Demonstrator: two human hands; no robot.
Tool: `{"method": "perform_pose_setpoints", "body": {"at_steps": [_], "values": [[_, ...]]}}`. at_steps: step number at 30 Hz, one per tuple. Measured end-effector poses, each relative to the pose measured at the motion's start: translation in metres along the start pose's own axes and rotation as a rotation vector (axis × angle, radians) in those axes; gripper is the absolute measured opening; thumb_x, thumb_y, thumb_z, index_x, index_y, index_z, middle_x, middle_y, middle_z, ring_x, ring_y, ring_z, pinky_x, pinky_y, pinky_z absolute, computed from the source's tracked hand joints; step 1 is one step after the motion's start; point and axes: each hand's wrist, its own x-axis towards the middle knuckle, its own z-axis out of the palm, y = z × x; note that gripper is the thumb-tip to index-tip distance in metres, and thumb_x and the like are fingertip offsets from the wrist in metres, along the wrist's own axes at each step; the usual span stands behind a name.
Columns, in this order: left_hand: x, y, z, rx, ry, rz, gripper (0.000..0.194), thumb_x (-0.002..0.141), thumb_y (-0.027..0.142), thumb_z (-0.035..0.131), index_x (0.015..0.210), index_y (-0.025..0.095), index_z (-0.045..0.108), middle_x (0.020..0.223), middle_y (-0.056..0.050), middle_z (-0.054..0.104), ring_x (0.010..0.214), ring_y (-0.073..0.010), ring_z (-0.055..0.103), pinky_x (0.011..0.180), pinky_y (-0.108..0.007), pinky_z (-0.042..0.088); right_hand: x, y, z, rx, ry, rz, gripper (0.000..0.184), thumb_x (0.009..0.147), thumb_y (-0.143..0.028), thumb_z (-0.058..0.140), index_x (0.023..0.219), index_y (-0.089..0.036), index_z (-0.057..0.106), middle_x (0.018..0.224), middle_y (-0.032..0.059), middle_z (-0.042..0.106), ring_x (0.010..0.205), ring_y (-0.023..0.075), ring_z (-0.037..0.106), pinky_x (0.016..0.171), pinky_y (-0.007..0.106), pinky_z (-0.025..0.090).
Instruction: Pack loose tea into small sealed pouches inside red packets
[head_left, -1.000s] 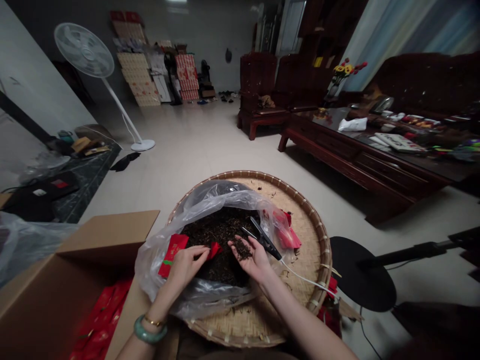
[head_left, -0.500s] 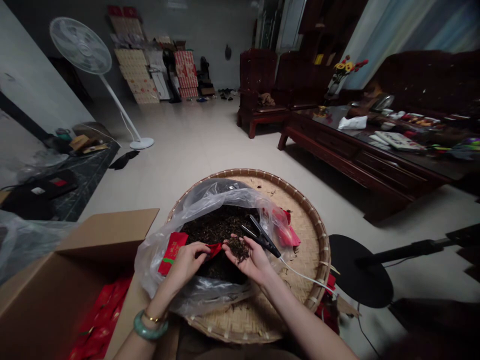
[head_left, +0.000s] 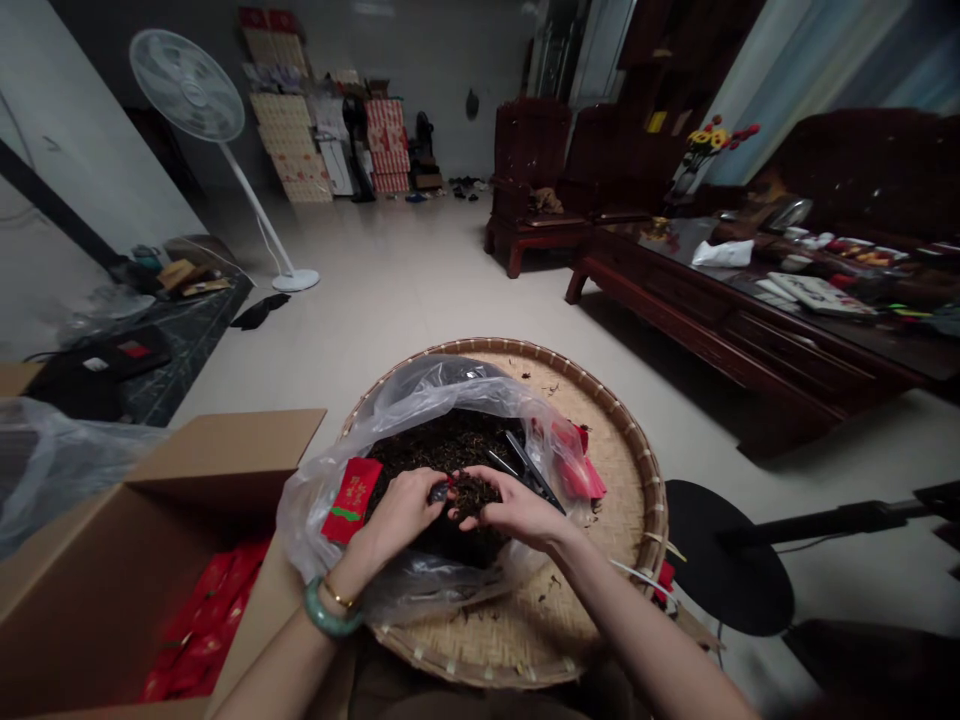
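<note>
Red edges the mostly hidden packet (head_left: 451, 487) the left hand (head_left: 406, 508) pinches. The right hand (head_left: 519, 510) cups dark, wiry leaves (head_left: 474, 496).

Gold characters run across the face of a red packet (head_left: 352, 499) lying at the left side of a clear plastic bag (head_left: 301, 520), above a green band; they are too small to read with certainty. More gold marks, blurred beyond reading, dot the red packets (head_left: 214, 612) inside an open cardboard box (head_left: 229, 441). At far left, a white label (head_left: 94, 364) and a red label (head_left: 136, 349) stand out on a black item (head_left: 124, 362), their wording illegible. Dark printed markings on a white booklet (head_left: 819, 294) atop the wooden table (head_left: 675, 285) are likewise unreadable.
</note>
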Motion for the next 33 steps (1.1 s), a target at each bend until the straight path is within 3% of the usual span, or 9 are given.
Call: {"method": "perform_pose_setpoints", "body": {"at_steps": [4,8,17,24,29,33], "values": [[0.002,0.008,-0.002,0.044,-0.037,-0.063,0.014,0.066,0.007,0.058,0.074,0.016,0.064,0.072,-0.004,0.066,0.067,-0.0184,0.061,0.058,-0.025,0.040,0.008,-0.014,0.002,-0.543,-0.056,-0.120,0.044,0.060,-0.011,0.066,0.103,-0.020,0.058,0.094,-0.0009,0.063,0.087,0.0166,0.057,0.081,0.029,0.045],[0.002,0.007,-0.002,0.024,-0.034,-0.129,0.011,0.064,0.007,0.057,0.069,0.015,0.062,0.066,-0.003,0.064,0.062,-0.0165,0.058,0.054,-0.023,0.036,0.020,-0.017,0.000,-0.845,-0.110,-0.162,0.041,0.065,-0.011,0.062,0.105,-0.019,0.059,0.094,-0.0003,0.064,0.085,0.0163,0.056,0.076,0.027,0.044],[0.004,-0.002,0.003,-0.129,0.144,-0.158,0.042,0.065,0.000,0.049,0.097,0.018,0.069,0.083,-0.004,0.070,0.070,-0.0151,0.061,0.064,-0.024,0.044,0.032,-0.018,-0.006,-1.119,-0.018,-0.151,0.045,0.062,-0.008,0.060,0.106,-0.018,0.059,0.090,0.0017,0.065,0.078,0.0165,0.057,0.066,0.024,0.042],[0.005,0.003,0.004,-0.129,0.148,-0.160,0.036,0.063,-0.002,0.048,0.085,0.015,0.070,0.079,-0.004,0.068,0.070,-0.0159,0.061,0.063,-0.024,0.044,0.045,-0.021,-0.004,-1.145,0.068,-0.233,0.039,0.063,-0.009,0.064,0.100,-0.018,0.061,0.093,0.0035,0.066,0.083,0.0185,0.059,0.072,0.027,0.043],[0.003,-0.001,0.007,-0.127,0.157,-0.132,0.041,0.063,0.000,0.048,0.095,0.016,0.068,0.084,-0.004,0.068,0.069,-0.0151,0.060,0.062,-0.023,0.044,0.048,-0.018,0.002,-1.373,0.028,-0.264,0.027,0.068,-0.006,0.059,0.091,-0.016,0.067,0.084,0.0056,0.062,0.081,0.0188,0.058,0.073,0.027,0.042],[0.004,-0.001,0.010,-0.133,0.156,-0.144,0.045,0.063,0.000,0.047,0.100,0.014,0.066,0.089,-0.006,0.068,0.072,-0.0162,0.062,0.065,-0.025,0.046,0.048,-0.015,0.005,-1.544,0.037,-0.190,0.026,0.070,-0.004,0.054,0.088,-0.016,0.069,0.083,0.0064,0.056,0.071,0.0163,0.056,0.064,0.026,0.040]]}}
